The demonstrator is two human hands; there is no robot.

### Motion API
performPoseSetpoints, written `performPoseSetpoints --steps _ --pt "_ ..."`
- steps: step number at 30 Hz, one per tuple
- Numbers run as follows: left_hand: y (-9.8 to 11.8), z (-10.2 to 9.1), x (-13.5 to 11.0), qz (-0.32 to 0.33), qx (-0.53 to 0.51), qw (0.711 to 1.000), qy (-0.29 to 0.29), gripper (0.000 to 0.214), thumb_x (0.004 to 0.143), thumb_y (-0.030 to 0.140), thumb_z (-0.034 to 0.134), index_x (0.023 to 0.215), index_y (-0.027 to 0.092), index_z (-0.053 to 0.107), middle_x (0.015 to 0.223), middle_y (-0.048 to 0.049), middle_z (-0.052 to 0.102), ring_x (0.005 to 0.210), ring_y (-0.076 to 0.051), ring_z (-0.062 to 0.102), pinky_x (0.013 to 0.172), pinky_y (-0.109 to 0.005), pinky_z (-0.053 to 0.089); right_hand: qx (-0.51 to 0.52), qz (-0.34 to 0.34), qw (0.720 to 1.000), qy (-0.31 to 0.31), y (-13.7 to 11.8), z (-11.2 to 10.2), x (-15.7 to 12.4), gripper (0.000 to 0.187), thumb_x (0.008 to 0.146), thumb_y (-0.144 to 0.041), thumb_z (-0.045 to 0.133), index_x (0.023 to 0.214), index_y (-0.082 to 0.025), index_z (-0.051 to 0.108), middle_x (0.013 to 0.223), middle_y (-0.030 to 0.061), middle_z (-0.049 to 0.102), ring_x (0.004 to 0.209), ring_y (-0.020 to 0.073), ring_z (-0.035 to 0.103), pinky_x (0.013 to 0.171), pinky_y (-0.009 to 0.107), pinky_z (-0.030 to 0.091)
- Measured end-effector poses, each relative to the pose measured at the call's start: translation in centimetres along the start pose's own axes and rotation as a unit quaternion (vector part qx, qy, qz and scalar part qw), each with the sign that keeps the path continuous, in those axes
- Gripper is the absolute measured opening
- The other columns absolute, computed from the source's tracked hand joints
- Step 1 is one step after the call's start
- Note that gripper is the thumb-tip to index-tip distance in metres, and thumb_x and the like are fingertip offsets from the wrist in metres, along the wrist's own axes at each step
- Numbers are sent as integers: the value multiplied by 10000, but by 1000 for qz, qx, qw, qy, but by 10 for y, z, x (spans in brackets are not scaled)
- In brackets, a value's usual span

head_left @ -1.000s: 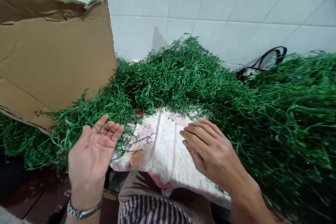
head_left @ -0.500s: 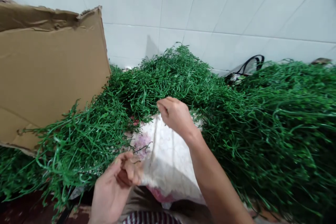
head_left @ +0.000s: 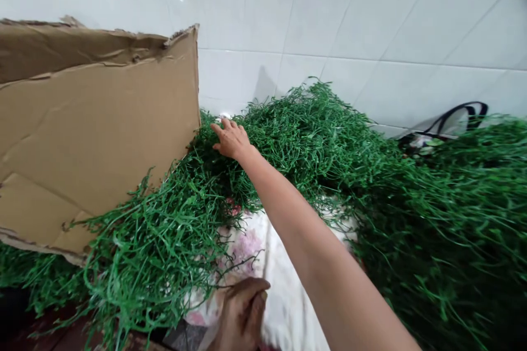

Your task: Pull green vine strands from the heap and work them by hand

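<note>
A large heap of thin green plastic stems [head_left: 296, 137] spreads across the view against a white tiled wall. My right hand [head_left: 229, 140] is stretched far forward onto the heap beside the cardboard, fingers spread and lying on the stems. My left hand [head_left: 242, 312] is low at the bottom edge, fingers curled down on the near edge of a white floral cushion [head_left: 284, 285] that lies in front of me, partly covered by stems.
A big torn sheet of brown cardboard [head_left: 90, 126] leans at the left, against the heap. A bag with black handles [head_left: 453, 123] lies at the back right by the wall. More green stems [head_left: 461, 230] pile up on the right.
My right hand has reached from above the cushion far forward and left onto the heap and opened. My left hand has dropped lower and closed on the cushion's near edge. The view tilted up.
</note>
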State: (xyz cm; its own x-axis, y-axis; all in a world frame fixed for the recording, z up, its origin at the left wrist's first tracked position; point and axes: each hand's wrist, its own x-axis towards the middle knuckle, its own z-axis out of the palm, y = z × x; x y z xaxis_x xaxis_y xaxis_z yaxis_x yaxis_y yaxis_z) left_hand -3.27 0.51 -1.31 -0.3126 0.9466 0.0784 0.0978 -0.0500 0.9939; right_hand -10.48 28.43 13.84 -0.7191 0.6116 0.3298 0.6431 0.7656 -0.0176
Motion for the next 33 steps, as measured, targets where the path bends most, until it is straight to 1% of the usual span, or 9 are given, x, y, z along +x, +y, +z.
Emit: performPoseSetpoints --steps 2,6,8,15,20,26,28,31,33 --pt "-6 0 1 28 5 1000 -13 248 838 355 489 892 218 687 782 -101 688 715 -199 622 708 -310 480 5 26 999 -22 5 15 8 661 710 -316 686 1306 -239 411 1361 183 370 1110 332 462 870 434 389" --pt "-9 -4 4 49 23 998 -35 252 860 309 453 915 212 679 768 -89 688 694 -181 624 678 -286 474 30 56 997 -32 15 30 16 309 784 -227 570 1090 -210 605 1122 163 590 1067 298 499 832 381 413" --pt "-7 -6 5 53 34 997 -41 248 863 285 445 927 214 674 827 -92 699 765 -187 636 719 -283 471 50 74 996 -18 21 28 17 259 808 -180 491 1014 -215 643 1054 130 635 1039 265 531 816 343 423" --pt "8 -13 9 19 101 990 -96 248 855 204 425 899 210 669 774 -64 681 728 -175 611 692 -269 455 119 190 971 83 50 -10 16 307 814 -269 467 1052 -194 647 1025 87 670 970 226 607 821 306 439" --pt "12 -11 11 18 105 990 -89 225 825 166 435 841 193 658 764 -51 674 745 -172 611 691 -252 455 169 232 946 152 60 -41 8 324 807 -288 481 1048 -159 656 983 89 675 945 208 616 808 286 442" --pt "30 -4 16 37 125 986 -100 241 826 134 393 921 172 610 843 -57 645 818 -171 609 749 -275 469 238 240 926 166 62 -42 -5 267 737 -266 552 935 -168 701 799 33 677 815 181 628 733 255 453" --pt "48 -3 29 94 167 979 -76 267 833 141 385 1005 170 587 937 -78 617 891 -179 591 801 -299 468 261 238 921 165 61 -39 -6 253 715 -264 565 903 -171 707 746 20 667 779 172 622 715 250 454" --pt "79 1 69 178 239 954 26 384 829 180 418 1204 152 491 1252 -133 493 1182 -222 456 997 -367 382 292 232 911 174 58 -41 0 243 702 -229 547 875 -156 702 750 26 663 783 166 613 720 255 454" --pt "96 9 104 181 296 933 94 457 824 228 443 1273 142 438 1357 -144 406 1269 -257 364 1049 -426 324 313 226 904 183 54 -45 5 239 701 -200 524 853 -125 691 749 37 658 783 164 610 723 259 455"
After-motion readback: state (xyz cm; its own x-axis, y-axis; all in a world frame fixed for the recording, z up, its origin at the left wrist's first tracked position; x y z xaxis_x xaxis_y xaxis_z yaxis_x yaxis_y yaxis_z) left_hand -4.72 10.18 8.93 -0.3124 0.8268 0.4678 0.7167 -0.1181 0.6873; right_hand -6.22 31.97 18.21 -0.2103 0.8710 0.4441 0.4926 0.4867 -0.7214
